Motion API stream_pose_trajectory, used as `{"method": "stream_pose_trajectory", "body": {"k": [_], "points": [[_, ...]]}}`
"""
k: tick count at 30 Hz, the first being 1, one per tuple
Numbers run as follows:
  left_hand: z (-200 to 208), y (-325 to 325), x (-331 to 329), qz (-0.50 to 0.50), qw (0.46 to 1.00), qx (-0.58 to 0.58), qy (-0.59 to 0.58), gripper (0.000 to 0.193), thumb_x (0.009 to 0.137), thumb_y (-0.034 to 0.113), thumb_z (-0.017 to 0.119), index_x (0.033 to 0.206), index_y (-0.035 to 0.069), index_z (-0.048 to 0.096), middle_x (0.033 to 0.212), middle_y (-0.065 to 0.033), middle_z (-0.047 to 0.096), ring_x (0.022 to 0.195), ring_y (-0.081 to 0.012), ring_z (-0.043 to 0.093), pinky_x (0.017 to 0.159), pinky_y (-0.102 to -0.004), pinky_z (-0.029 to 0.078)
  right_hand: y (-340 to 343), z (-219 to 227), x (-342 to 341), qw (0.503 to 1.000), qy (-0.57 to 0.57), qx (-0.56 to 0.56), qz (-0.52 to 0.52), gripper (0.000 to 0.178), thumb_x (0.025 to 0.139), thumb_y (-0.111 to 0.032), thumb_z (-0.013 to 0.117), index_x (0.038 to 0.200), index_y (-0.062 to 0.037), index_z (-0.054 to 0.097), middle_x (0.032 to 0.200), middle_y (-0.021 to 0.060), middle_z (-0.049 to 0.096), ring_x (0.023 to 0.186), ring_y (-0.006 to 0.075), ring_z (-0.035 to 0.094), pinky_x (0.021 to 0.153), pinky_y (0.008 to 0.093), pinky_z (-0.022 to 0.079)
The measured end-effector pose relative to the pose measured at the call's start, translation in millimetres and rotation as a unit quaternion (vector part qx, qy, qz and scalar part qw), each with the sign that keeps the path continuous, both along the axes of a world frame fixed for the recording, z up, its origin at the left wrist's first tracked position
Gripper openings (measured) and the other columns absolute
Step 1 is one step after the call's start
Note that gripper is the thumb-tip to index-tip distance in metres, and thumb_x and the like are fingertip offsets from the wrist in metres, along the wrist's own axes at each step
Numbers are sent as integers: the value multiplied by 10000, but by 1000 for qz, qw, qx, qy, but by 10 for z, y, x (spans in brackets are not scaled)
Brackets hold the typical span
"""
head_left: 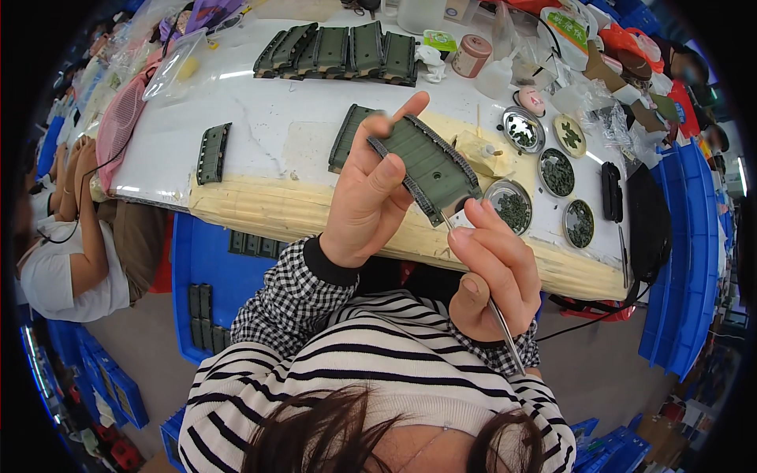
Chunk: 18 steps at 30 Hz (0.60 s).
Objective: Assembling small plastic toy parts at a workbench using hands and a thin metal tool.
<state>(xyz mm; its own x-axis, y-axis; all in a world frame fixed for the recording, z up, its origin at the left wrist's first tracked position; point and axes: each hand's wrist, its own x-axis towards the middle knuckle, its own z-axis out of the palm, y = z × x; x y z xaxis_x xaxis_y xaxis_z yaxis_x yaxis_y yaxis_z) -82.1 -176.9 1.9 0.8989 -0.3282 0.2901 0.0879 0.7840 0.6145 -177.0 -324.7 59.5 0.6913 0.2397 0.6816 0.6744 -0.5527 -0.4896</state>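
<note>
My left hand (364, 197) is raised over the table's front edge, its fingers closed around a green toy tank hull (432, 162) with dark tracks along its sides. The hull is tilted, its flat face turned toward me. In my right hand (498, 272) is a pair of slim metal tweezers (505, 335), pinched between thumb and fingers. Their tip meets the hull's lower corner; whether a small part is in the tip, I cannot make out. Partly hidden behind my left hand, another green hull (342, 142) lies on the table.
Several camouflaged hulls (330, 51) lean in a row at the back, and one hull part (213, 154) lies at left. Round dishes (557, 173) of small green pieces stand at right, near a glue-stained block (482, 154). Blue crates (185, 315) flank me; a co-worker (75, 264) sits at left.
</note>
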Motion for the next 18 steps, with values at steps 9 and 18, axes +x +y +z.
{"method": "stream_pose_trajectory", "body": {"k": [9,18], "points": [[-24,25,10,-13,1000,-6,4,392,866,375,670,1155,190,482,1493,-125,260,1137,-330,569,908,-404,548,-11,-9,6,1000,6,-6,7,326,826,-69,669,1144,-13,624,1052,133,600,1099,355,596,969,487,479],[-4,-9,-9,-4,1000,-18,24,393,861,381,673,1141,186,479,1490,-123,266,1139,-329,569,919,-404,542,-9,8,2,1000,12,-26,4,371,797,-67,693,1158,-19,621,1070,130,598,1116,353,587,983,504,461]]}}
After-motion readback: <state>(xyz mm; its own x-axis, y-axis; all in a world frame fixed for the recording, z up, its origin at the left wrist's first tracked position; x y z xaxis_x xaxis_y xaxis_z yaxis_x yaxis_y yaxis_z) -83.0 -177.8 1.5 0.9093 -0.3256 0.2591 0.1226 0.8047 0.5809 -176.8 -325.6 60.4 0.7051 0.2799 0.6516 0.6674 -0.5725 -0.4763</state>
